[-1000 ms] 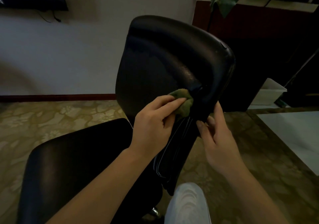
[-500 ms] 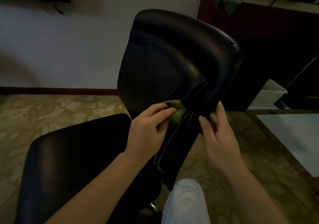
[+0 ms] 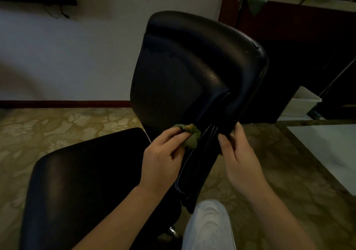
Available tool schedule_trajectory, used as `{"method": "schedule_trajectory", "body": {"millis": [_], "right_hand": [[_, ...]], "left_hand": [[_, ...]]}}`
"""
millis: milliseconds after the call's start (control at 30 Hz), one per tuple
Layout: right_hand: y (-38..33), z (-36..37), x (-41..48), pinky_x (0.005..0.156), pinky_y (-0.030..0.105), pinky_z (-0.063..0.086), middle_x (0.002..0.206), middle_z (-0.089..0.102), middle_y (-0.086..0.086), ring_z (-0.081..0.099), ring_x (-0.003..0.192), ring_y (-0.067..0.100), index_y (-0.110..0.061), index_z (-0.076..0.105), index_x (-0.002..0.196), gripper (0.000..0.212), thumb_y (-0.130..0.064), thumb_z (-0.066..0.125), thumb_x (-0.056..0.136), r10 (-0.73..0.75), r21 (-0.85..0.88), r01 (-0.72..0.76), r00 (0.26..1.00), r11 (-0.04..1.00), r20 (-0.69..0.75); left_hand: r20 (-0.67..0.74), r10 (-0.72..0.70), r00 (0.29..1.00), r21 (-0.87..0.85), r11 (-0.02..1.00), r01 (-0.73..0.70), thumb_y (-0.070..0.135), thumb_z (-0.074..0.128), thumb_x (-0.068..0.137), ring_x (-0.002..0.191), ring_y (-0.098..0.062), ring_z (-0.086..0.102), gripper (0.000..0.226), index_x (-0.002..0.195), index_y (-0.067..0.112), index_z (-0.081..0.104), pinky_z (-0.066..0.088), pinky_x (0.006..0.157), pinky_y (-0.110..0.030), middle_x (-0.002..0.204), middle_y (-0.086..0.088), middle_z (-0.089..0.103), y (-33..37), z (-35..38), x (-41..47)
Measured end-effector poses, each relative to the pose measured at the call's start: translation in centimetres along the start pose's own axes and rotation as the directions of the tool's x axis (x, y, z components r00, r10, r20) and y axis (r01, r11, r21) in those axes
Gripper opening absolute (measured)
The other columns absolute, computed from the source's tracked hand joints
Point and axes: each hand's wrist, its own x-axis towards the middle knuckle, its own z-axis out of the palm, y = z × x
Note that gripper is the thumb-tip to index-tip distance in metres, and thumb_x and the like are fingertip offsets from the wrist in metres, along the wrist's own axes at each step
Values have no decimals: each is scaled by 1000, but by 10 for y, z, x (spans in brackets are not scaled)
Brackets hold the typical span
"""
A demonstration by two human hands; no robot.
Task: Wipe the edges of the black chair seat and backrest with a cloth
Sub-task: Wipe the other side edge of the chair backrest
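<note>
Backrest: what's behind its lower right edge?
The right hand grips behind the backrest there; patterned floor shows beyond. The fingertips and the backrest's rear face are hidden.

We saw a dim room, lit softly with no hard light source in view. The glossy black padded chair backrest (image 3: 192, 72) carried a faint speckled sheen near its right edge, and the flat black chair seat (image 3: 86, 182) showed a dull, broad reflection along its left side. Most of the black surfaces merged into shadow, so seams read only as thin pale lines. The pale plaster wall (image 3: 77, 57) was the brightest area, darkening towards the left corner. The floral yellow-green floor (image 3: 57, 126) looked muddy and low in contrast. Straight lines bowed towards the frame edges, and the far corners were soft and grainy.
</note>
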Motion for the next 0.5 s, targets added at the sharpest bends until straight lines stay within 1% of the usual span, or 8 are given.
{"method": "schedule_trajectory", "body": {"millis": [67,100,167,267,333,400,500], "right_hand": [[2,3,-1,86,11,45,114,58,-38,57,108,-12,-33,37,145,43,-29,44,102,4,-3,-4,1000,1000,8],[3,3,-2,87,14,47,114,59,-38,58,109,-11,-34,37,145,44,-29,44,102,9,-4,-9,1000,1000,12],[4,4,-3,90,19,49,118,60,-33,58,111,-9,-36,36,145,45,-29,44,102,20,8,-20,1000,1000,19],[5,3,-4,91,23,51,121,63,-25,60,112,-6,-38,36,145,45,-29,45,102,41,34,-42,998,999,36],[5,2,-4,88,19,52,118,63,-25,60,110,-7,-40,35,144,45,-28,45,102,52,34,-53,998,998,41],[5,2,-3,84,11,50,113,63,-30,60,107,-10,-40,35,144,45,-27,45,102,57,35,-58,998,998,39],[7,3,-3,80,7,47,111,64,-30,60,105,-11,-38,35,145,46,-29,46,102,66,40,-68,997,997,30]], "left_hand": [[16,-12,1000,2,1000,12,1,70,87,110,-7,64,34,117,17,73,49,99,-17,121,4,66,2,-4,2],[20,-11,1000,0,1000,11,1,71,88,109,-6,64,35,118,17,73,48,98,-15,121,5,66,5,-5,5],[25,-2,1000,-23,1000,2,4,69,90,109,-4,63,34,120,19,71,49,97,-15,122,7,65,13,-6,13],[18,16,1000,-53,998,-15,9,68,92,110,-3,63,32,122,20,70,49,96,-16,122,10,64,25,-5,20],[21,13,1000,-45,999,-12,9,68,91,112,-5,63,32,122,19,70,52,97,-21,123,8,64,26,-2,19],[19,3,1000,-26,1000,-2,7,69,90,113,-8,63,33,120,18,71,54,97,-28,124,4,65,22,1,14],[21,-19,1000,-11,1000,19,4,71,87,113,-7,63,34,118,19,72,54,97,-28,123,4,65,11,2,1]]}}
